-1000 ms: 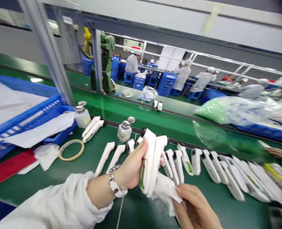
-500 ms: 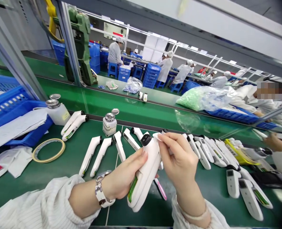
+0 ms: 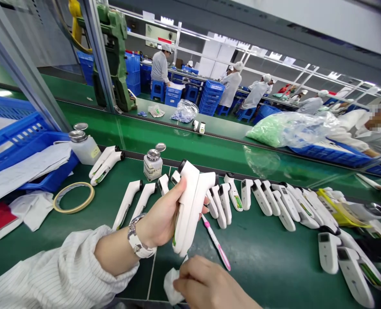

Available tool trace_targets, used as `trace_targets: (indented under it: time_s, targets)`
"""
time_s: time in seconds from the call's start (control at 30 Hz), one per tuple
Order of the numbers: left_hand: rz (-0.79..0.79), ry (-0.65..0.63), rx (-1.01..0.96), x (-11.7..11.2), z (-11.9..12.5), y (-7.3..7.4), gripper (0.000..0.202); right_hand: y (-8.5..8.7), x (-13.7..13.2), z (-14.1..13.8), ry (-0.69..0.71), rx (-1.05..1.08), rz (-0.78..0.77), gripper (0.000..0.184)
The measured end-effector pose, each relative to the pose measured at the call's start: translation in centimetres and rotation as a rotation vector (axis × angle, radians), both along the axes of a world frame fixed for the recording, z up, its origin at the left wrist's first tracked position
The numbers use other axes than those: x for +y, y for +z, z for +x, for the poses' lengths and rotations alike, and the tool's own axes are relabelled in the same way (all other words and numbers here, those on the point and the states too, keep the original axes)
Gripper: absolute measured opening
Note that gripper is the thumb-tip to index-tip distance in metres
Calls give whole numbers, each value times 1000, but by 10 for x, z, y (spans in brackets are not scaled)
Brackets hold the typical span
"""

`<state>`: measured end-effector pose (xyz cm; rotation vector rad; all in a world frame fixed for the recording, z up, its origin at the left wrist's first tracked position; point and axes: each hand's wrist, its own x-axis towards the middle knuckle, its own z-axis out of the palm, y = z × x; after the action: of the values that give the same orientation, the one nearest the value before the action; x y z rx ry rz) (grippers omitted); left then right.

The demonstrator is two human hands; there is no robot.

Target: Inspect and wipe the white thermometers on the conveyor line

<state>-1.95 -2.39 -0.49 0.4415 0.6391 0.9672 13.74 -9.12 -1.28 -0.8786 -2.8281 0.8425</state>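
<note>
My left hand (image 3: 160, 216) is wrapped round two white forehead thermometers (image 3: 190, 210), held upright side by side above the green bench. Their black-tipped heads point away to either side, and a green strip shows low on the left one. Below them, near the bench's front edge, my right hand (image 3: 206, 283) pinches a white wipe (image 3: 172, 286), with its fingertips partly hidden. Just right of the held pair lies a pink and white toothbrush (image 3: 216, 243). More white thermometers (image 3: 264, 197) stand in a row behind and to the right.
At left are a blue crate (image 3: 45, 171) with papers, a tape roll (image 3: 57, 206) and a dispenser bottle (image 3: 86, 148). Another bottle (image 3: 152, 166) stands at the bench's back. A yellow tray (image 3: 335, 210) sits at right, near a co-worker. A green conveyor (image 3: 216, 150) runs behind.
My right hand has moved down from the thermometer head towards the front edge, taking the white wipe with it. My left hand has turned the two thermometers so both heads show.
</note>
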Motion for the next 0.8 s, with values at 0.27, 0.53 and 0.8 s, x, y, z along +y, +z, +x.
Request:
trace_targets:
  time_s: [0.27,0.53,0.8]
  targets:
    - [-52,-111,-128,-2,1,-4,65,-28,6,16,-633,472,-361,36]
    - [-82,-116,-94,-9,7,0,64,-30,-3,-12,-747,1050,-1027,67]
    - [-30,-60,-111,-11,10,1,51,-37,-1,-12,-642,1131,-978,49]
